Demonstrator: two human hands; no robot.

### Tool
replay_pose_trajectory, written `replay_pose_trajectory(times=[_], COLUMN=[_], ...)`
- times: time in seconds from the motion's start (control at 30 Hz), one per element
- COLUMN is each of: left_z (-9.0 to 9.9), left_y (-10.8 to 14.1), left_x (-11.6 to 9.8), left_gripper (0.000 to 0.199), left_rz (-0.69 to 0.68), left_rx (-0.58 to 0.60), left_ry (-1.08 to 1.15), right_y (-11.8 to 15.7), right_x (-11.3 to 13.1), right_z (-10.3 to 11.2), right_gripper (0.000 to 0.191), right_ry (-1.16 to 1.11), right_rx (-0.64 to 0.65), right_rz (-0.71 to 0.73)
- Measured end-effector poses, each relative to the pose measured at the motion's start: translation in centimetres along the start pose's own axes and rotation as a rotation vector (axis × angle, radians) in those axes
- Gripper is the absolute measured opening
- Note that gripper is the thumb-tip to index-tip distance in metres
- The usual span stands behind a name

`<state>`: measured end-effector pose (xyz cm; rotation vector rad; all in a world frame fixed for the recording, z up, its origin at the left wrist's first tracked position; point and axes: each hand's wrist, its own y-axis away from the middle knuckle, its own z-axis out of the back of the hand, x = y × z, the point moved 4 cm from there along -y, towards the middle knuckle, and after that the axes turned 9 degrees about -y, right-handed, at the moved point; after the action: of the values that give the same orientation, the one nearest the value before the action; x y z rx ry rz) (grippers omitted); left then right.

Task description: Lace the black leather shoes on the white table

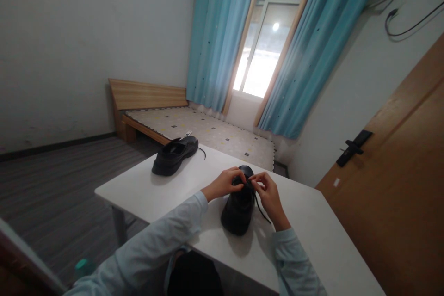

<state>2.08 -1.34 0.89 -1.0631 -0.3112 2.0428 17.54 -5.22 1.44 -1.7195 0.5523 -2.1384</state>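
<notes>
On the desk [312,226], pinching near the far end of the black shoe [237,217] with left hand [224,184] and right hand [272,196], one per side (grip on lace [262,212] unclear), across a long axis running away.

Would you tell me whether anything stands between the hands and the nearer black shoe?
Nothing visible does: the left hand and right hand are both at the upper side of the nearer shoe. The other shoe lies farther left on the table, outside that space.
</notes>
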Motion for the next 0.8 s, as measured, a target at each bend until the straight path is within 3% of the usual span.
replay_pose_trajectory(times=[0.1, 0.2, 0.37, 0.6, 0.8], left_z=[0.0, -0.1, -0.2, 0.2, 0.0], left_y=[0.0, 0.0, 0.0, 0.0, 0.0], left_x=[0.0, 0.1, 0.3, -0.2, 0.1], left_gripper=[0.015, 0.015, 0.016, 0.014, 0.012], left_rz=[-0.009, -0.024, -0.031, -0.058, -0.052], left_rx=[0.002, -0.008, -0.013, -0.025, -0.026], left_ry=[-0.001, -0.004, -0.012, -0.028, -0.033], right_y=[-0.2, 0.0, 0.4, 0.2, 0.6], right_x=[0.3, 1.1, 1.9, 1.1, 0.8], right_z=[0.5, 0.3, -1.2, -1.5, -1.8], right_gripper=[0.017, 0.015, 0.012, 0.021, 0.012], right_ry=[-0.105, 0.039, 0.352, 0.522, 0.591], right_rx=[-0.038, -0.021, 0.156, 0.213, 0.21], right_rz=[0.007, 0.08, 0.223, 0.292, 0.31])
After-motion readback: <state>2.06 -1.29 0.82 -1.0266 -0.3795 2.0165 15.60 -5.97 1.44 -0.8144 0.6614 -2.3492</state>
